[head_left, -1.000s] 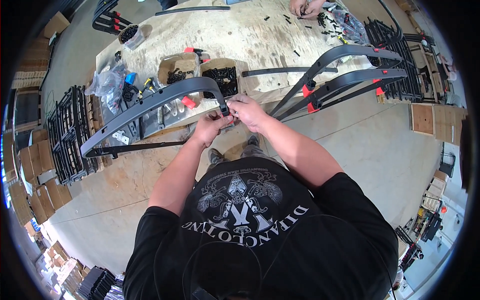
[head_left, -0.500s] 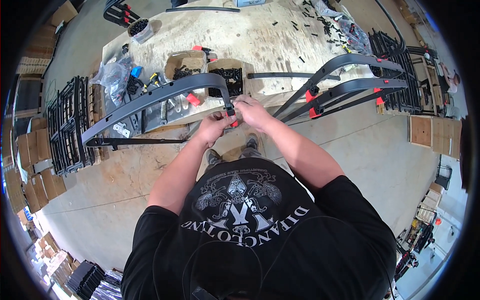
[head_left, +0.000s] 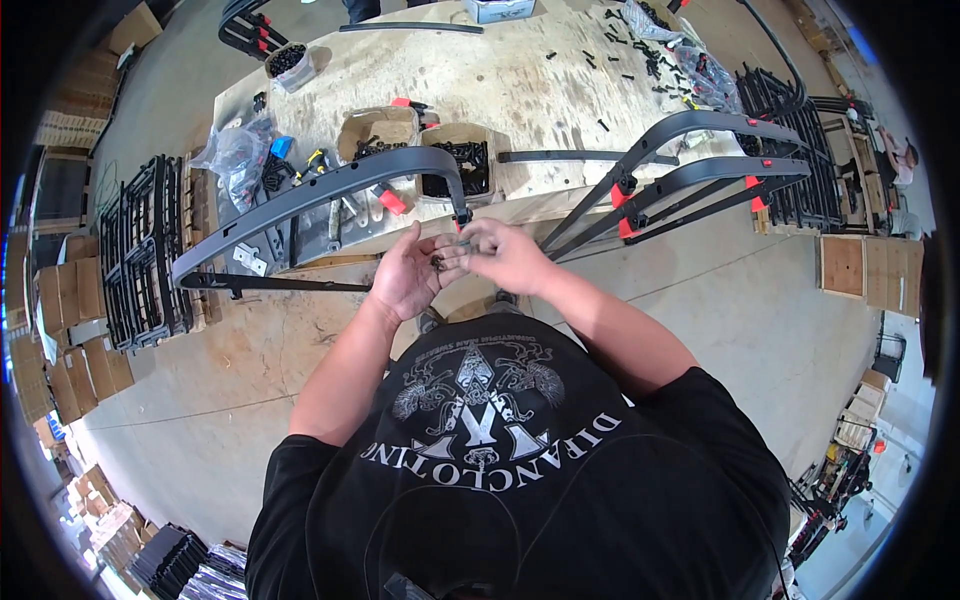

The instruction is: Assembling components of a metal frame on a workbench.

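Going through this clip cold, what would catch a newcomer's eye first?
At the centre, the left hand is turned palm up with small dark pieces on it, the right hand close beside it. A large bent dark frame arches away to the left, and two similar frames with red parts stand out at right.

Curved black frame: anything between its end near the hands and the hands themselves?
Nothing visible. The downturned end of the curved black frame is just beyond the right hand; whether they touch is unclear. The left hand is open, palm up, with small dark parts at its fingers.
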The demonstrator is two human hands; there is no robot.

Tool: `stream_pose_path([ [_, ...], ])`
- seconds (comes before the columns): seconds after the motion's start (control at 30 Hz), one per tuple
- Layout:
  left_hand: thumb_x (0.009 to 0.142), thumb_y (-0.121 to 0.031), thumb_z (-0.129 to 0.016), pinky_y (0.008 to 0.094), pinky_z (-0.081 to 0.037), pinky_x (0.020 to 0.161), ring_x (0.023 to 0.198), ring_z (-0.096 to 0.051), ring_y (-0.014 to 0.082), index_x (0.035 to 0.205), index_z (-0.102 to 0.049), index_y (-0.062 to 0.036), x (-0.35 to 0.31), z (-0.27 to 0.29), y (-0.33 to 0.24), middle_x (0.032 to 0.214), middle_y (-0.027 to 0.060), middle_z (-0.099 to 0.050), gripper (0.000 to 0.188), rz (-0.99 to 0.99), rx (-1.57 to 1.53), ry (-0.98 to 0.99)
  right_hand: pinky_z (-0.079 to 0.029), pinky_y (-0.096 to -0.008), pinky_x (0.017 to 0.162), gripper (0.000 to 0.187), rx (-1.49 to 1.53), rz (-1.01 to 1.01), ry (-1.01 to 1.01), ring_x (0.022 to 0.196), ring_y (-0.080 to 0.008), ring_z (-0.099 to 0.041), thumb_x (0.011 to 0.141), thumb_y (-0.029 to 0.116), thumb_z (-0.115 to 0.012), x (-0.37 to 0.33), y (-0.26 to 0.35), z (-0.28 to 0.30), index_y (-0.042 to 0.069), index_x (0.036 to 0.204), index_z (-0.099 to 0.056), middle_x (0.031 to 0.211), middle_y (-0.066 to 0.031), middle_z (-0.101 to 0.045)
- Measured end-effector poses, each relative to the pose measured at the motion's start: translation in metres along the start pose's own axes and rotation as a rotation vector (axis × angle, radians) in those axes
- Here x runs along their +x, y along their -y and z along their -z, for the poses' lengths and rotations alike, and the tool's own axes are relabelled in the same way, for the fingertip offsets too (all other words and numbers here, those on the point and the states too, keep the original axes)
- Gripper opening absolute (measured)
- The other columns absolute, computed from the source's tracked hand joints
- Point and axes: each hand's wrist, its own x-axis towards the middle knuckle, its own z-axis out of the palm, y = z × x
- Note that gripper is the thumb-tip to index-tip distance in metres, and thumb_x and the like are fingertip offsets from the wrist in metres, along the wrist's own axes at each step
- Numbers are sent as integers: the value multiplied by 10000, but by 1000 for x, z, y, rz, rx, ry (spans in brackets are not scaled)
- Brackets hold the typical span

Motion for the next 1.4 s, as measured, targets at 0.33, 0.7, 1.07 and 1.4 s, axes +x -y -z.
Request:
stream_pose_path([
  [0.33, 1047, -539, -386, 415, -485, 1013, 1152, -625, 329, 1281, -567, 66, -7, -11, -1, 1244, 206, -644, 674, 17, -99, 215, -555, -448, 819, 395, -742, 353, -149, 956, -338, -685, 817, 373, -760, -19, 51, -12, 52, 1035, -686, 1065, -135, -709],
  [0.7, 1040, -352, -538, 307, -473, 793, 846, -581, 150, 1304, -589, 16, 2, 6, 14, 915, 26, -623, 456, -251, 262, -61, -329, -232, 540, 169, 761, -329, 112, 596, -47, -401, 997, 204, -628, 2, 16, -3, 69, 1088, -670, 751, 61, -528],
  [1.07, 909, -122, -713, 313, -448, 621, 660, -516, 167, 1137, -719, -86, -7, -30, 9, 743, 59, -546, 231, -913, 1515, -195, -298, -260, 526, 70, 1162, -388, 234, 580, -64, -344, 1008, 174, -576, 6, 5, -4, 106, 1000, -590, 704, 69, -396],
  [1.4, 1051, -260, -531, 336, -457, 685, 719, -529, 162, 1046, -656, 0, 46, 20, 12, 770, 81, -582, 288, -631, 1180, -437, -505, -354, 641, 294, -37, -3, -342, 719, -201, -643, 961, 251, -636, 34, -30, -3, -11, 1088, -673, 788, -74, -663],
])
